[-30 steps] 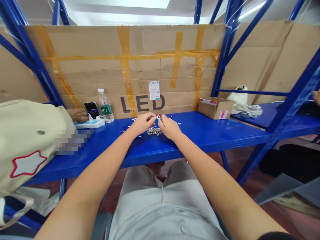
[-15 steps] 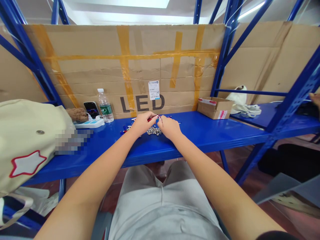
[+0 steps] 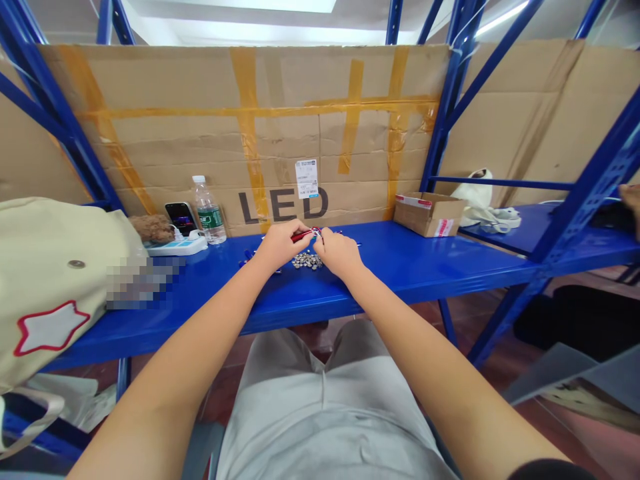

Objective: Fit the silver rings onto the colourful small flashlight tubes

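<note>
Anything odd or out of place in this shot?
Two things stand out. A pixelated patch sits beside the cream bag, hiding whatever lies there. Small metal parts also lie loose in a heap on the blue shelf, with no tray or box around them.

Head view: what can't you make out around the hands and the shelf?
All in the head view:
- red item between the left hand and right hand: fingers hide most of it
- small metal pieces: too small to identify
- canvas bag: pixelated patch blurs what lies at its edge
- label on the cardboard: print too small to read
- hand at far right: cut off by the frame edge
</note>
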Tool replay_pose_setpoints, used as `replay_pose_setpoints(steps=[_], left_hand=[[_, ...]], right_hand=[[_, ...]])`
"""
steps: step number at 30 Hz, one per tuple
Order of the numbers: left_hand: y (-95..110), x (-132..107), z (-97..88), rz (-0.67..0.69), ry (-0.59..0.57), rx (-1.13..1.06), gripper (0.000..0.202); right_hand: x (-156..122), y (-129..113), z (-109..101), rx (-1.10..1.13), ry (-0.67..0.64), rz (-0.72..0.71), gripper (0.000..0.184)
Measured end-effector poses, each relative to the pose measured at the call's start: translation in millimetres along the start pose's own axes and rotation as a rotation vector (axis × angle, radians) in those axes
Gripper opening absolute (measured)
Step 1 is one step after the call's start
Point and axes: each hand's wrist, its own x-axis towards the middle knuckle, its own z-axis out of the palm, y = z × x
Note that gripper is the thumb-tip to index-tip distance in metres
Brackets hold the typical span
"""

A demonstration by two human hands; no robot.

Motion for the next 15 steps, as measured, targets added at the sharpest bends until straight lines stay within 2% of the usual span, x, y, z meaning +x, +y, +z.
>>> replay_pose_setpoints(steps=[5, 10, 15], left_hand=[[-1.1, -1.7, 3.2, 0.058, -0.088, 0.003, 0.014], [-4.3, -0.8, 1.2, -0.084, -0.097, -0.072, 0.017], [-14.7, -0.2, -0.8, -0.189, -0.115, -0.078, 0.015]], right_hand=[[0.8, 2.6, -4.9, 0.028, -0.033, 0.024, 0.034], [4.0, 17.8, -11.4, 0.133, -0.006, 0.152, 0.036], [9.8, 44.1, -4.9, 0.184, -0.079, 0.323, 0.036]])
